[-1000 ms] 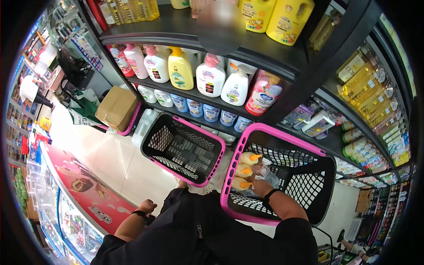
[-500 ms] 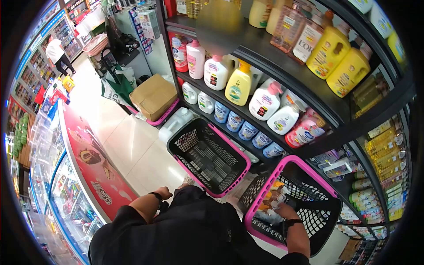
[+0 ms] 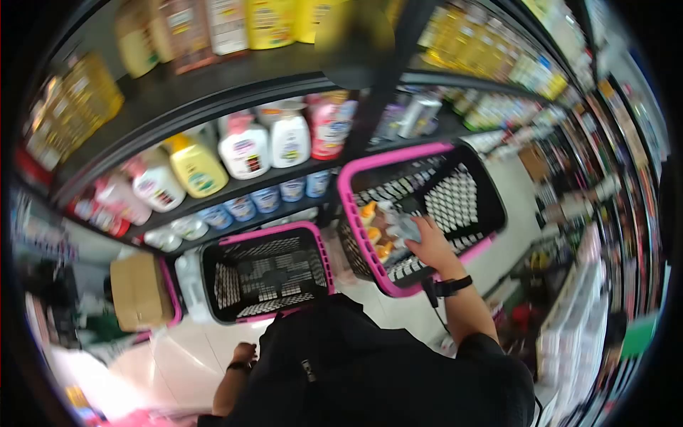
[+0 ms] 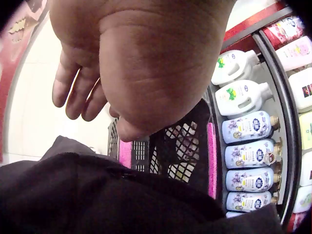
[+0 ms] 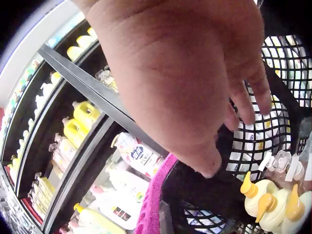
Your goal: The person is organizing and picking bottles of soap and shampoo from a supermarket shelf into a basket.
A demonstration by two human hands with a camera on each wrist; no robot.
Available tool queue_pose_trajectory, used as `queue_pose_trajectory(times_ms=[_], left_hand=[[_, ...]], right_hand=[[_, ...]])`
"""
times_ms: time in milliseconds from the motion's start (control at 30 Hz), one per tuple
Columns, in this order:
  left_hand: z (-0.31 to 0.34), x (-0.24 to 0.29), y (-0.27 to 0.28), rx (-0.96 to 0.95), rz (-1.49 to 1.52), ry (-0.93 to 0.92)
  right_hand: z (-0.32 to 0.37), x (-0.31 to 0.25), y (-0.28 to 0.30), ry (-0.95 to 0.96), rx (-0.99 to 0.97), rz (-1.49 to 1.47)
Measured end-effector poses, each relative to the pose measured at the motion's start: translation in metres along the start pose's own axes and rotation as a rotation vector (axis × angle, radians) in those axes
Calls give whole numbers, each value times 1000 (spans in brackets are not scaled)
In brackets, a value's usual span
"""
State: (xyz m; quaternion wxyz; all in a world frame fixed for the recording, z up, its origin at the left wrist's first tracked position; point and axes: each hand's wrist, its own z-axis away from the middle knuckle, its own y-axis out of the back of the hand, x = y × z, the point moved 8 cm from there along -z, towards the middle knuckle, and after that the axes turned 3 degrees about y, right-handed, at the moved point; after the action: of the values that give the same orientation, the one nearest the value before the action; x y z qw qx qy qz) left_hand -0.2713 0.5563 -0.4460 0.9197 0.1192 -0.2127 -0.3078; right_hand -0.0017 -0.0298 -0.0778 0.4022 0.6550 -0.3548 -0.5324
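My right hand (image 3: 429, 245) reaches into the right-hand black basket with a pink rim (image 3: 391, 158). Its fingers (image 5: 243, 105) hang loosely curled and hold nothing in the right wrist view. Near it in the basket lie clear bottles (image 5: 282, 163) with white labels and several cream pump bottles (image 5: 268, 207) with orange pump heads. My left hand (image 3: 244, 352) hangs low by my body, its relaxed fingers (image 4: 73, 100) gripping nothing. In front of it on the floor stands a second black basket with a pink rim (image 3: 329, 265).
Shelves ahead carry pump bottles (image 3: 244, 146) above a row of blue bottles (image 3: 266, 199). A white jug (image 3: 192, 285) and a cardboard box (image 3: 139, 292) stand left of the second basket. More stocked shelving (image 3: 626, 164) lines the right side.
The head view has swung to the right. My right hand stays at the bottles inside the right-hand basket, and my left hand still hangs empty.
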Motion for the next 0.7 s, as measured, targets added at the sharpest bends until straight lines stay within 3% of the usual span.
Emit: queue_pose_trajectory(times_ms=[67,133,167,233,267,367,433,500,600,633,700], left_hand=[[-31,-28,-4,-39,-232,-130],[-58,-47,-14,-54,-675,-429],[-60,-45,-20,-20,-917,-598],[-61,-55,8,-103,-699,-421],[-60,-52,21,-110,-584,-334],[-55,-35,55,-81,-299,-183],[-50,-24,73,-52,-143,-143],[-48,-13,84,-14,22,-89],[-35,-1,92,12,223,28],[-49,-9,88,-15,215,33],[-61,-20,82,5,153,-122]], right_hand=[[26,-29,18,-72,227,33],[43,-57,29,-106,430,31],[49,-60,14,-98,320,13],[63,-60,-26,-70,90,-31],[68,-60,-45,31,20,-27],[76,-97,-15,-123,319,9],[79,-106,-14,-145,385,14],[79,-116,-23,-52,371,52],[77,-112,-39,-57,228,60],[74,-126,-29,-20,331,86],[76,-117,-41,-24,311,150]])
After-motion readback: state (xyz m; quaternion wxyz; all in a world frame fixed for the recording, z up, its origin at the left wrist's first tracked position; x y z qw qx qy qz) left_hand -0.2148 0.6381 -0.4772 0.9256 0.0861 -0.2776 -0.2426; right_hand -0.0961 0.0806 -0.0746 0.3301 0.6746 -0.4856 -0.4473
